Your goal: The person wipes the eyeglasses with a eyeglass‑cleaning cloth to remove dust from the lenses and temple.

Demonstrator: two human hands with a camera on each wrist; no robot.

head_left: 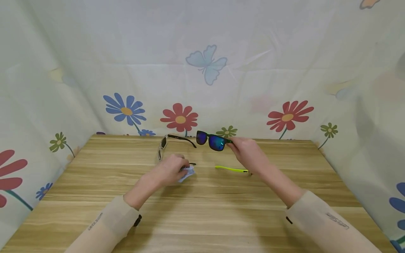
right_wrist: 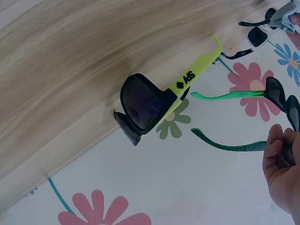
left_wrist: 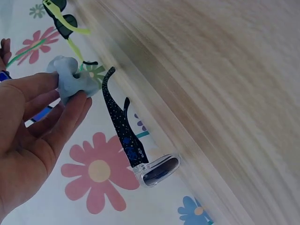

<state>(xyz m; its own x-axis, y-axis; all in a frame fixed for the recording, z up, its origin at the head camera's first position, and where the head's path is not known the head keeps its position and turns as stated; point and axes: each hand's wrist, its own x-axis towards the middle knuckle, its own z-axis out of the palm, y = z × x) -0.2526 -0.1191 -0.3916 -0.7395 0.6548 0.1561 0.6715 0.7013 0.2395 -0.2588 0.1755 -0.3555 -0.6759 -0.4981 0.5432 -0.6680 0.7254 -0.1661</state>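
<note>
My left hand [head_left: 170,170] pinches a crumpled pale blue cloth [left_wrist: 70,84] between thumb and fingers, above the table. In my right hand [head_left: 251,156] is a pair of dark-framed sunglasses [head_left: 216,143] with blue-green mirrored lenses, gripped by one side and raised off the table. The right wrist view shows their green temples [right_wrist: 229,95] unfolded. Clear-framed sunglasses [left_wrist: 161,169] with black patterned temples stand on the table near my left hand, partly hidden by it in the head view. Below my right hand lie black-framed sunglasses [right_wrist: 140,101] with yellow temples, mostly covered in the head view.
A wood-grain table [head_left: 205,218] spans the space beneath both hands. White fabric [head_left: 152,45] printed with flowers and a butterfly hangs behind it and along both sides.
</note>
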